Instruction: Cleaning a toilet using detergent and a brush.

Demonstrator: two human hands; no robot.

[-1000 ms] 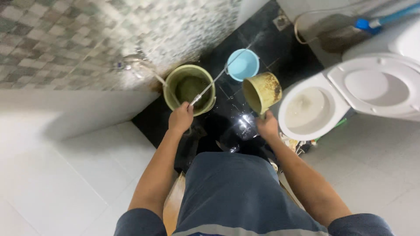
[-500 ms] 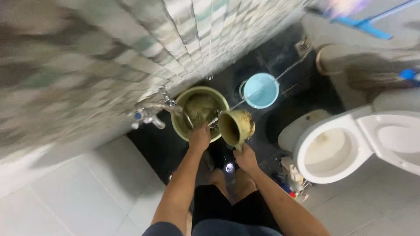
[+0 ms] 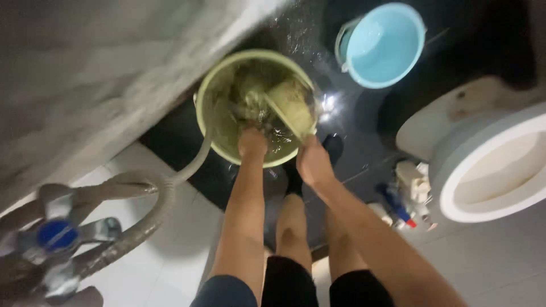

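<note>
While I look down through the head camera, my left hand (image 3: pixel 252 143) grips the rim of the green bucket (image 3: pixel 211 85) and my right hand (image 3: pixel 313 161) holds the yellow scoop (image 3: pixel 291 103) dipped into its murky water, so I judge filling is under way; lifting calls for a level scoop. Nearby stand a blue bucket (image 3: pixel 382 48), toilet (image 3: pixel 483 165), hose (image 3: pixel 162 196) and tap (image 3: pixel 54 236), crowding my right.

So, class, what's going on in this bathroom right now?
A person bends over a green bucket of murky water on the dark floor. The left hand reaches into the bucket at its near rim, and the right hand dips a yellowish scoop into it. A hose leads into the bucket, with a light blue bucket beside it.
</note>
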